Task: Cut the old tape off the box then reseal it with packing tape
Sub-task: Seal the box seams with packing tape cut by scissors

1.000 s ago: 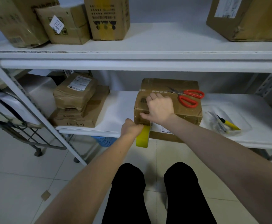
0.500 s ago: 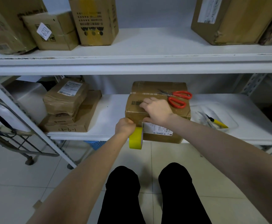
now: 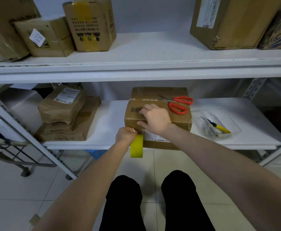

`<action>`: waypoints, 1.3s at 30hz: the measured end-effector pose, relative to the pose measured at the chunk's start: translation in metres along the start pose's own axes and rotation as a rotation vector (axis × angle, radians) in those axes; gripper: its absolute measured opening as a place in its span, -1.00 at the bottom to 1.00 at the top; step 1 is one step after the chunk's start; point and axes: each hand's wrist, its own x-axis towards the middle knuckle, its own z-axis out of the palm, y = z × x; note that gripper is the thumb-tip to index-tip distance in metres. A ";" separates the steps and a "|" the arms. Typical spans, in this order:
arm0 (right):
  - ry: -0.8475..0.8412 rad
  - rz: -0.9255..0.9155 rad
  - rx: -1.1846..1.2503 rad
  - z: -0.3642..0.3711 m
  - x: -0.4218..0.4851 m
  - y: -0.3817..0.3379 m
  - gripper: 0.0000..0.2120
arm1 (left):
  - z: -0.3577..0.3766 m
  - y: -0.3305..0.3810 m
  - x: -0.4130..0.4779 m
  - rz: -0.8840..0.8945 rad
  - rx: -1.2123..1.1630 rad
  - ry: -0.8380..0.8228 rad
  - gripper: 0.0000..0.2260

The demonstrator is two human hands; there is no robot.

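Box (image 3: 159, 95) on the lower shelf (image 3: 109, 124), mid-taping
Left hand (image 3: 124, 135) has its fingers wrapped round the yellow tape roll (image 3: 136, 146) at the box's front edge; right hand (image 3: 154, 119) presses flat on top, near the red scissors (image 3: 178, 104).

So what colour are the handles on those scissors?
Red. The scissors lie on the box, clearest in the head view.

We see both forearms (image 3: 86, 189) bare along all their visible length. The two legs (image 3: 179, 205) wear plain black trousers (image 3: 123, 205), and the cloth looks smooth and dark.
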 end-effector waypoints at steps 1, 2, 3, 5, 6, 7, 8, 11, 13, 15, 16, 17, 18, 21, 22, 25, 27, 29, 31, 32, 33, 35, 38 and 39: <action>0.020 0.013 0.055 -0.008 0.000 0.008 -0.66 | 0.000 0.001 0.000 -0.005 0.005 -0.004 -0.86; 0.069 0.058 0.099 -0.017 0.000 0.017 -0.69 | -0.001 0.003 -0.001 -0.014 0.020 -0.009 -0.83; 0.137 0.134 0.102 -0.023 0.001 0.029 -0.71 | -0.001 0.004 -0.001 -0.024 0.031 -0.009 -0.81; 0.136 0.370 -0.029 -0.034 0.002 0.052 -0.68 | -0.001 0.005 -0.001 -0.044 0.024 -0.009 -0.82; 0.026 0.502 -0.116 -0.038 0.002 0.062 -0.62 | 0.000 0.005 -0.001 -0.050 0.015 -0.010 -0.83; -0.116 0.613 -0.182 -0.042 0.002 0.067 -0.58 | 0.000 0.004 -0.001 -0.061 0.007 -0.008 -0.84; -0.245 0.687 -0.208 -0.046 0.002 0.071 -0.55 | 0.000 0.004 -0.001 -0.070 -0.002 -0.007 -0.85; -0.403 0.640 -0.194 -0.055 0.003 0.078 -0.60 | 0.000 0.002 -0.002 -0.101 -0.036 -0.024 -0.87; -0.413 0.575 -0.137 -0.062 0.003 0.082 -0.66 | 0.000 0.002 -0.005 -0.107 -0.057 -0.037 -0.88; -0.417 0.565 -0.034 -0.065 0.000 0.084 -0.68 | 0.000 0.001 -0.008 -0.107 -0.101 -0.052 -0.91; -0.422 0.552 0.013 -0.066 -0.001 0.085 -0.69 | 0.000 0.001 -0.010 -0.109 -0.132 -0.061 -0.93; -0.441 0.523 0.044 -0.068 -0.001 0.085 -0.69 | 0.001 0.001 -0.013 -0.115 -0.178 -0.071 -0.95; -0.479 0.482 0.078 -0.069 -0.001 0.085 -0.68 | 0.001 0.000 -0.016 -0.121 -0.229 -0.081 -0.97; -0.593 0.347 0.309 -0.079 0.001 0.085 -0.61 | 0.002 -0.004 -0.019 -0.150 -0.345 -0.092 -0.88; -0.615 0.319 0.402 -0.083 0.000 0.083 -0.58 | 0.003 -0.006 -0.020 -0.157 -0.375 -0.086 -0.90; -0.738 0.267 0.567 -0.086 -0.010 0.074 -0.38 | 0.006 -0.011 -0.021 -0.174 -0.470 -0.065 -0.93; -0.911 0.274 0.612 -0.082 -0.022 0.069 -0.25 | 0.008 -0.012 -0.024 -0.169 -0.509 -0.054 -0.89; -1.088 0.319 0.631 -0.079 -0.033 0.066 -0.24 | 0.010 -0.012 -0.027 -0.155 -0.536 -0.042 -0.86; -1.215 0.364 0.603 -0.074 -0.040 0.061 -0.36 | 0.011 -0.014 -0.029 -0.142 -0.549 -0.025 -0.84; -1.245 0.383 0.578 -0.072 -0.042 0.058 -0.40 | 0.012 -0.015 -0.028 -0.136 -0.546 -0.012 -0.84; -1.259 0.403 0.549 -0.067 -0.043 0.055 -0.40 | 0.012 -0.016 -0.027 -0.132 -0.546 -0.005 -0.83; -1.257 0.440 0.502 -0.059 -0.042 0.050 -0.39 | 0.011 -0.017 -0.026 -0.122 -0.551 0.006 -0.81; -1.251 0.469 0.505 -0.046 -0.040 0.046 -0.31 | 0.008 -0.017 -0.023 -0.115 -0.537 0.002 -0.80; -1.257 0.471 0.516 -0.041 -0.037 0.045 -0.30 | 0.005 -0.017 -0.023 -0.114 -0.527 -0.001 -0.80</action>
